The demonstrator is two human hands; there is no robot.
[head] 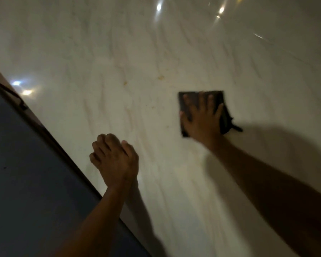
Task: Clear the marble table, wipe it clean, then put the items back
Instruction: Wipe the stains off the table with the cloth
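Marble table (156,52) carries a dark cloth (189,101), pressed flat under the right hand (202,119), its fingers (209,101) spread straight. Left hand (115,158) rests nearby, fingers curled, holding nothing.

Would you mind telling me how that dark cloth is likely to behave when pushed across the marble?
The dark cloth looks soft and floppy: its right edge bunches beside the right hand. It probably slides easily, since the marble table is glossy. Flat fingers likely keep it spread.
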